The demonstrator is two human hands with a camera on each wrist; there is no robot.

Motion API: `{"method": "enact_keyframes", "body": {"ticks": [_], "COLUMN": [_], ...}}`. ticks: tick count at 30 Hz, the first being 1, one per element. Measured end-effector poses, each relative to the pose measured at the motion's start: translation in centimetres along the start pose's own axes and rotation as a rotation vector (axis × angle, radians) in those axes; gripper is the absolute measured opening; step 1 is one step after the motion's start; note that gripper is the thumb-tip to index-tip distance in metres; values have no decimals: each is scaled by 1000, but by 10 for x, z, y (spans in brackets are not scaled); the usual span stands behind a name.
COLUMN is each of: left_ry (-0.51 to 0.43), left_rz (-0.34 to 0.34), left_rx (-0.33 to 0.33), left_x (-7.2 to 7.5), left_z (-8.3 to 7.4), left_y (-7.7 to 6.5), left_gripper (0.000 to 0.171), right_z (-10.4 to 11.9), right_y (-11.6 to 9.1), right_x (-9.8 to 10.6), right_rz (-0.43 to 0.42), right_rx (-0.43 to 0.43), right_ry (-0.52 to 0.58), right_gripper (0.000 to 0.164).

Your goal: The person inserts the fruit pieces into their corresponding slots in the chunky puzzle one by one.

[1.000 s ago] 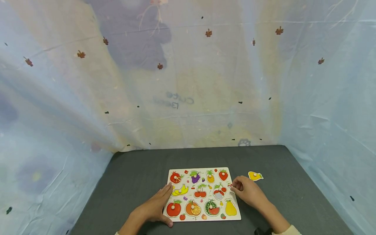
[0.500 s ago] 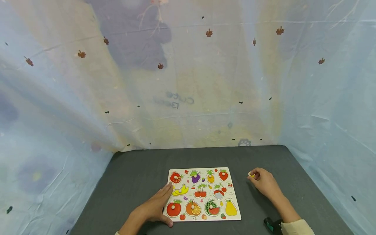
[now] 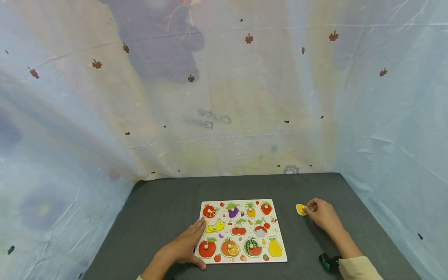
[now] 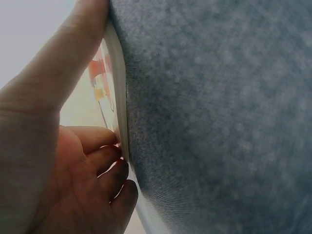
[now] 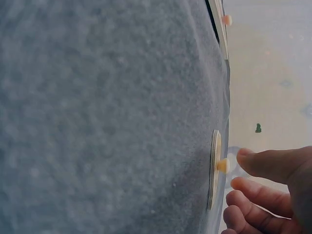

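Note:
A white wooden puzzle board with knobbed fruit pieces lies on the dark table. My left hand rests at its left edge, fingers nearly straight; in the left wrist view the thumb and fingers touch the board's rim. To the board's right, a yellow pear puzzle piece lies on the cloth, its right end hidden behind my right hand. The right wrist view shows the thumb and fingers apart, just off the piece's small knob. At the board's lower right, a yellow pear picture shows no knob.
A dark grey cloth covers the table. Pale patterned curtains hang behind it and along both sides. A black strap-like object sits at my right wrist, beside the cream sleeve.
My right hand has moved from the board's right edge to the pear piece, then slightly right, so more of the piece shows. The left hand and board have stayed put.

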State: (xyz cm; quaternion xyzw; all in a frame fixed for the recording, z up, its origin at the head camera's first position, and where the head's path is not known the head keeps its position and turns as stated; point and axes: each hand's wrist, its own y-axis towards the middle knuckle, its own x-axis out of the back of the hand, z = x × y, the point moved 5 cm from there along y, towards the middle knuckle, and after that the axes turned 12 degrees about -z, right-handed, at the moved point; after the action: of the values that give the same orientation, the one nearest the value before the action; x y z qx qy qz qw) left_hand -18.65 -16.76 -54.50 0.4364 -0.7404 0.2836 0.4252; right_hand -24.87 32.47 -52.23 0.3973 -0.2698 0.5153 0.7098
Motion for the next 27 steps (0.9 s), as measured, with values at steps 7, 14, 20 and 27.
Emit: {"method": "enact_keyframes", "body": {"ticks": [7, 14, 20, 27], "left_ry": [-1, 0, -5, -6], "left_rz": [-3, -9, -12, -6], "left_rx": [-8, -23, -31, -26], "left_x": [3, 3, 5, 4], "left_z": [-3, -4, -5, -5], "left_y": [-2, -3, -3, -3], "left_gripper": [142, 141, 140, 140], "right_z": [-4, -2, -2, 1], "right_y": [3, 6, 8, 11], "right_x": [-3, -5, -6, -10], "right_rz": [31, 49, 59, 66], "right_rx": [-6, -10, -11, -2], "right_ry": [-8, 0, 1, 10], "right_gripper": [23, 21, 22, 22]}}
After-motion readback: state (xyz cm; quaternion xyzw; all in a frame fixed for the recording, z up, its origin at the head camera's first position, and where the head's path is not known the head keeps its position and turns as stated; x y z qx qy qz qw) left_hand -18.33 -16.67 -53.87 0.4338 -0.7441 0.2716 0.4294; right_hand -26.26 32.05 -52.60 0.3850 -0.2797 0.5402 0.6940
